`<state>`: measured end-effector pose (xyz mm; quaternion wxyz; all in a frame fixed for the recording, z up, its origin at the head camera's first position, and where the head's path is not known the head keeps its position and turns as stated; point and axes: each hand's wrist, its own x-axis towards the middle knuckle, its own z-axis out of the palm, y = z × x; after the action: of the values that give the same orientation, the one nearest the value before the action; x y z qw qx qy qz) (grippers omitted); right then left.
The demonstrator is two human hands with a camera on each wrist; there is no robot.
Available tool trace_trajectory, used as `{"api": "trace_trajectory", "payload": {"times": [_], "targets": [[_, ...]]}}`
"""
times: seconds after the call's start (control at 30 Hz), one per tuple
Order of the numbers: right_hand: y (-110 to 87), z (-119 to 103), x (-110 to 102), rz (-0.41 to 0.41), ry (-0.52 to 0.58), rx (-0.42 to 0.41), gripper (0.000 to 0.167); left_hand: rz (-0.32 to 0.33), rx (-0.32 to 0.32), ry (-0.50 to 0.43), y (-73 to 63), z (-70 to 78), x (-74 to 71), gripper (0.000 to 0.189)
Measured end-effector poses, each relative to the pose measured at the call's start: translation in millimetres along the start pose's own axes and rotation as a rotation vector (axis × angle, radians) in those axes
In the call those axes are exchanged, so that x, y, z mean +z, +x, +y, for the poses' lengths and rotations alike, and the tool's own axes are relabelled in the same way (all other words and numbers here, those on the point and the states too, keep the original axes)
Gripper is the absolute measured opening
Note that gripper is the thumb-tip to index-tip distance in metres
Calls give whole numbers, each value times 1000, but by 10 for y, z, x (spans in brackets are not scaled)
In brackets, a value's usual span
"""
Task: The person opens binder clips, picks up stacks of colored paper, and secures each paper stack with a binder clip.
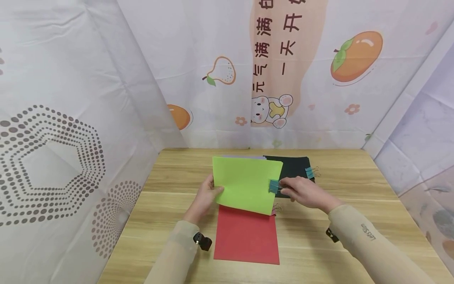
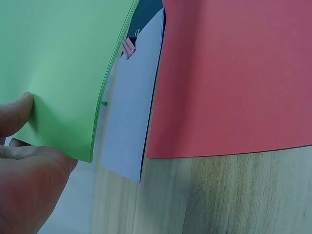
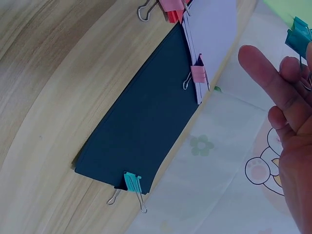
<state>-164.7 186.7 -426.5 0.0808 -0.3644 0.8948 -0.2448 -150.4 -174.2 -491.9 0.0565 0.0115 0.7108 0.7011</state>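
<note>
My left hand (image 1: 207, 196) pinches the left edge of a stack of lime-green paper (image 1: 244, 181), thumb on its face and fingers behind. The stack is raised and tilted above the table. On its right edge sits a teal binder clip (image 1: 273, 186), and my right hand (image 1: 303, 192) pinches the clip's wire handles. In the right wrist view, the index finger (image 3: 273, 80) extends away from the clip. Below the green sheets lies red paper (image 1: 246, 238), with a pink binder clip (image 3: 170, 5) at its upper right corner.
Behind the green stack lie black paper (image 1: 296, 167) with another teal binder clip (image 1: 310, 172) and lavender paper (image 3: 214, 29) with a pink binder clip (image 3: 199, 74). The wooden table (image 1: 170, 169) meets a printed curtain (image 1: 220, 110) at its back edge.
</note>
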Motion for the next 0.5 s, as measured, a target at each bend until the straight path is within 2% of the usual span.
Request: {"api": "trace_trajectory", "payload": {"times": [0.3, 0.5], "targets": [[9, -4, 28, 2, 17, 23, 29, -13, 7, -7, -7, -9, 1, 44], [33, -9, 67, 3, 19, 74, 31, -18, -1, -17, -1, -17, -2, 44]]}}
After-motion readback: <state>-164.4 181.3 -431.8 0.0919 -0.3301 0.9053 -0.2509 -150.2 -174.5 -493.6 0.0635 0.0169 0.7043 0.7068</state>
